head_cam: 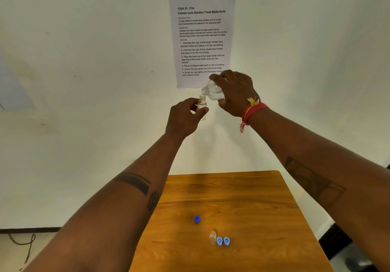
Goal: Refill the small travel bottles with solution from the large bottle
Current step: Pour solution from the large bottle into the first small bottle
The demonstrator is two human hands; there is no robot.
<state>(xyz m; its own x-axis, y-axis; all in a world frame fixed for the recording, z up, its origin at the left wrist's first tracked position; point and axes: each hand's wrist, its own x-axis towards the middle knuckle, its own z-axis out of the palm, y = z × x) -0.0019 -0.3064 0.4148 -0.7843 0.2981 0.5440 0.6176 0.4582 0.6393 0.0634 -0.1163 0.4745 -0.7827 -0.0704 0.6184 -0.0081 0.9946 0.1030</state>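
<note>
My right hand (236,92) grips the large clear bottle (213,91), tipped so its open mouth points down and left. Just under that mouth is the open neck of a small clear travel bottle (202,105), held upright in my left hand (185,115). Both bottles are raised in front of the wall, well above the wooden table (242,198). On the table stands a second small clear bottle (212,237) with no cap on. Beside it lie two light blue caps (219,240) (226,240). A darker blue cap (197,219) lies farther back on the left.
A printed task sheet (201,39) is taped to the white wall behind my hands. The table's left edge runs near my left forearm. A dark cable (23,244) hangs near the floor at lower left.
</note>
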